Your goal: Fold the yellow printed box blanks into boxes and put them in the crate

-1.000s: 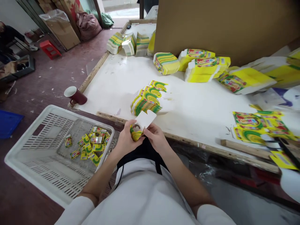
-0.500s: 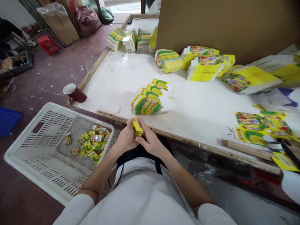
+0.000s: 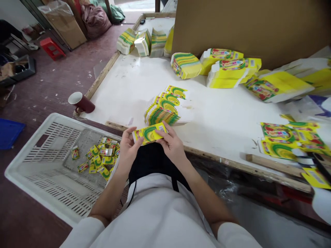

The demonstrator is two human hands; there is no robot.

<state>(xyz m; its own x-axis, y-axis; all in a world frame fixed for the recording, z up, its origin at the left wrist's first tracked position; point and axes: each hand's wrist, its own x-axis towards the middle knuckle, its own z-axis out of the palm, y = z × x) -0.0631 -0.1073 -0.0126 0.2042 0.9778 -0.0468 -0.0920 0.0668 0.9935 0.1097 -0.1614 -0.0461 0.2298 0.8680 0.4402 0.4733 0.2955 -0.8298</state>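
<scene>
Both hands hold one small yellow-and-green carton (image 3: 150, 133) just in front of the table's near edge. My left hand (image 3: 127, 148) pinches its left end and my right hand (image 3: 172, 145) grips its right end, printed face up. Right behind it, on the white table (image 3: 222, 117), lies a fanned stack of flat carton blanks (image 3: 164, 108) with the same print. To my left a white plastic crate (image 3: 46, 162) holds several small folded cartons (image 3: 99, 160).
A dark red mug (image 3: 81, 102) stands at the table's left corner. Bundles of flat blanks (image 3: 227, 69) lie along a brown cardboard sheet (image 3: 245, 27) at the back; more printed blanks (image 3: 289, 139) lie right. A red stool (image 3: 53, 50) and bags stand on the floor.
The carton was first held half-open with a white flap up, then squeezed narrow between both hands. Now it is turned flat, printed face up, and my hands have spread to its ends.
</scene>
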